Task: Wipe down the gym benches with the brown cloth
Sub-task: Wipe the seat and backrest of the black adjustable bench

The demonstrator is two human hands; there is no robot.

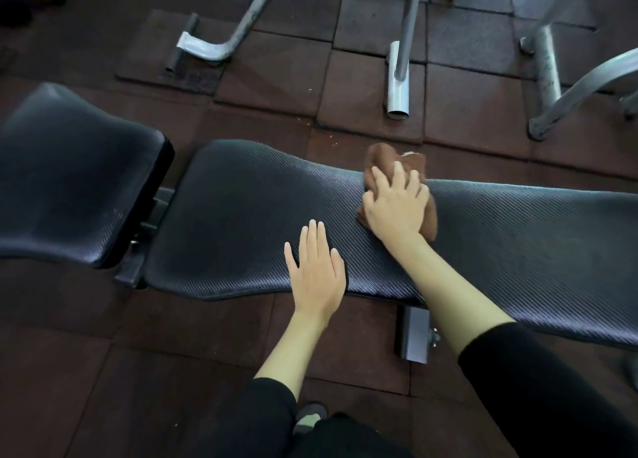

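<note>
A long black padded gym bench (241,223) runs across the view, with a separate black seat pad (72,178) at its left end. The brown cloth (383,160) lies bunched on the bench's far edge, partly hanging past it. My right hand (397,205) presses down on the cloth with fingers spread over it. My left hand (316,271) rests flat on the bench's near edge, fingers apart, holding nothing.
Grey metal frame legs (398,88) of other gym equipment stand on the dark rubber floor tiles (476,112) beyond the bench. A metal bench foot (412,333) sits under the near edge. My shoe (310,416) shows at the bottom.
</note>
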